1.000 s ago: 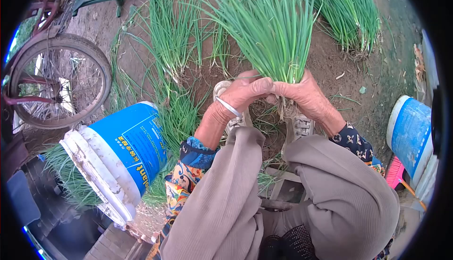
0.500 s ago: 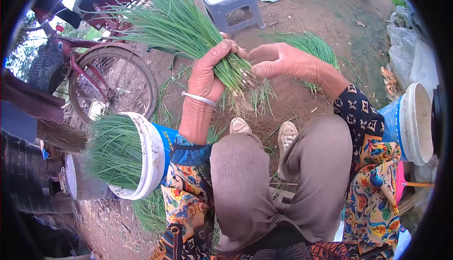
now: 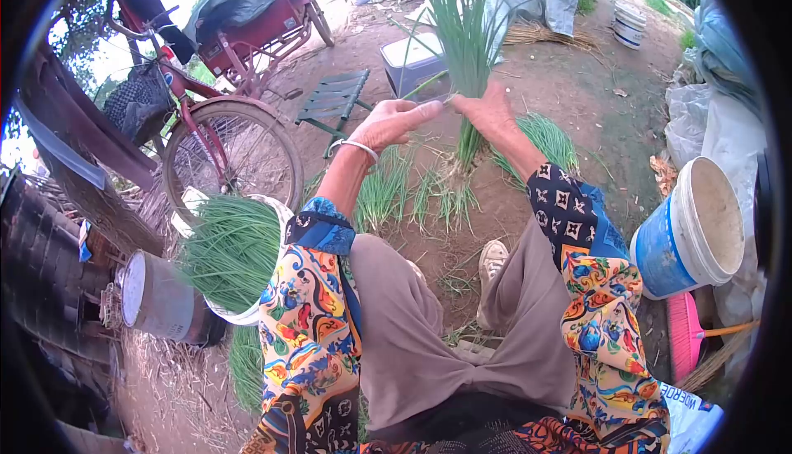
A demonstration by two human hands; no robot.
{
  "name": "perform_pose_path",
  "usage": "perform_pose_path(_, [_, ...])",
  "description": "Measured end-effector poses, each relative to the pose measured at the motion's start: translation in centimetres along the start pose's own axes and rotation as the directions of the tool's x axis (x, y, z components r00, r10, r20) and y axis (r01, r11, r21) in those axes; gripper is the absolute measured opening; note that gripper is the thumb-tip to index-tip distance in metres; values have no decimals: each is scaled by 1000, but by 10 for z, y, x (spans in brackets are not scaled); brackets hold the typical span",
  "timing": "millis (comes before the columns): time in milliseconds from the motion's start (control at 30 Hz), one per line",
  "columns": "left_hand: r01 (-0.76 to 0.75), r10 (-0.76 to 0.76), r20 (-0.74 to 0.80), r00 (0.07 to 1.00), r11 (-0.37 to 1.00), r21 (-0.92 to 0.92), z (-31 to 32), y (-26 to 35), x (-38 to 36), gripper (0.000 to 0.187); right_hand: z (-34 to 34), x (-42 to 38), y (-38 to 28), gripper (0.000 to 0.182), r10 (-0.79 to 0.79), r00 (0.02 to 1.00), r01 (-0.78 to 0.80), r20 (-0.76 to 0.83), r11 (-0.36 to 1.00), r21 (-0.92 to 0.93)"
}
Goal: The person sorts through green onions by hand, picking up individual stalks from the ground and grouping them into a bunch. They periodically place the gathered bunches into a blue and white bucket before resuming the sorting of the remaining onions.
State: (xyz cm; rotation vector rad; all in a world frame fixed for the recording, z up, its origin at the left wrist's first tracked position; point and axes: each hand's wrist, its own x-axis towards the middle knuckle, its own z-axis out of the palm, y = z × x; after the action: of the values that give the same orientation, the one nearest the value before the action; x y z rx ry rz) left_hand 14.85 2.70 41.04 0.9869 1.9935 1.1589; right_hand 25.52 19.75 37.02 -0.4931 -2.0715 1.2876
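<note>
My right hand [image 3: 488, 114] grips a bunch of thin spring onions [image 3: 464, 29] that stands upright, leaves up and pale roots hanging toward the soil. To its left, my left hand [image 3: 394, 124] is closed, thumb and fingers pinched by a loose spring onion leaf [image 3: 427, 83] beside the bunch. The thumb nearly meets my right hand. A white bracelet circles the left wrist. More spring onions lie on the ground in a heap [image 3: 546, 142] at the right and in a loose patch [image 3: 384, 194] below my left hand.
At left stands a white bucket [image 3: 285, 211] full of spring onions, with a metal can [image 3: 161, 297] beside it. A bicycle [image 3: 223, 145], folding stool [image 3: 334, 103] and plastic stool [image 3: 412, 58] are ahead. At right are a blue-and-white bucket [image 3: 664, 244] and pink broom [image 3: 683, 338].
The bunch has passed from my left hand to my right and turned from slanting left to upright. My left hand now pinches beside it. The view has tilted up.
</note>
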Motion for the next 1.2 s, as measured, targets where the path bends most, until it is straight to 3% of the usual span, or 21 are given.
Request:
perform_pose_path(33, [-14, -20, -121, 992, 960, -279, -3, 2, 1, 93, 1, 3, 3, 28, -47, 998, 41, -49, 993, -114])
perform_pose_path(100, [-134, 17, -298, 954, 916, -377, 0, 1, 8, 93, 10, 5, 9, 31, -145, 983, 100, -109, 934, -344])
perform_pose_path(133, [-186, 35, -365, 931, 902, -390, 6, -2, 14, 95, 15, 6, 8, 31, -145, 985, 107, -98, 943, -316])
perform_pose_path(167, [-199, 50, -320, 946, 869, -453, 21, -7, 21, 92, 17, 6, 4, 30, -57, 998, 56, -33, 998, -23])
perform_pose_path(200, [-204, 66, -274, 959, 833, -515, 36, -13, 26, 89, 20, 3, -8, 29, -4, 997, -18, 81, 965, 261])
perform_pose_path(233, [-202, 82, -228, 970, 793, -574, 52, -20, 31, 87, 27, 4, -11, 27, -16, 999, -4, 44, 915, 403])
perform_pose_path(267, [-91, -13, -139, 990, 693, -715, 75, -22, 40, 81, 32, 7, -11, 24, -8, 1000, -9, 29, 846, 532])
perform_pose_path(333, [-248, 256, -82, 963, 733, -634, 67, -42, 65, 82, 22, 9, -11, 14, 29, 995, -79, 95, 808, 584])
perform_pose_path(367, [-296, 335, -64, 940, 709, -640, 62, -19, 33, 86, 18, 12, -5, 12, 25, 996, -74, 87, 781, 621])
perform_pose_path(433, [-281, 333, 85, 939, 887, -367, 42, -29, 36, 90, 17, 12, -5, 12, 52, 996, -83, 72, 824, 561])
perform_pose_path(500, [-509, 506, -57, 861, 850, -138, 50, -44, 36, 87, 13, 9, -9, 15, 72, 990, -126, 123, 849, 513])
perform_pose_path(533, [-595, 591, -112, 799, 804, -9, 54, -50, 38, 87, 16, 14, -3, 18, 27, 978, -145, 205, 797, 587])
perform_pose_path(633, [-505, 489, -149, 860, 856, -106, 53, -44, 33, 76, 26, 5, -18, 26, -45, 980, -85, 194, 789, 608])
perform_pose_path(733, [-394, 332, -229, 915, 859, -329, 44, -31, 21, 51, 34, -2, -39, 39, -153, 980, 69, 132, 867, 494])
perform_pose_path(767, [-355, 277, -241, 930, 845, -400, 38, -26, 16, 43, 34, -4, -48, 57, -197, 972, 113, 126, 867, 486])
perform_pose_path(833, [-456, 265, -375, 888, 597, -660, 25, -29, 11, 28, 34, -1, -41, 69, -84, 995, 33, 56, 797, 603])
perform_pose_path(900, [-462, 180, -431, 884, 467, -754, 9, -33, 5, 17, 33, -2, -32, 72, 157, 986, -164, 63, 790, 590])
perform_pose_path(1000, [-505, 151, -486, 861, 131, -853, -3, -36, 0, 11, 47, -8, -19, 71, 488, 847, -507, 210, 627, 591])
perform_pose_path(1067, [-528, 126, -521, 844, 29, -848, -7, -38, 1, 10, 65, -19, -25, 71, 630, 708, -683, 318, 498, 534])
perform_pose_path(1133, [-549, 105, -548, 830, -25, -836, -6, -35, 1, 11, 70, -20, -30, 73, 609, 696, -693, 380, 430, 579])
perform_pose_path(1200, [-557, 99, -550, 829, 57, -829, 3, -33, 2, 12, 73, -21, -42, 68, 607, 701, -677, 375, 401, 617])
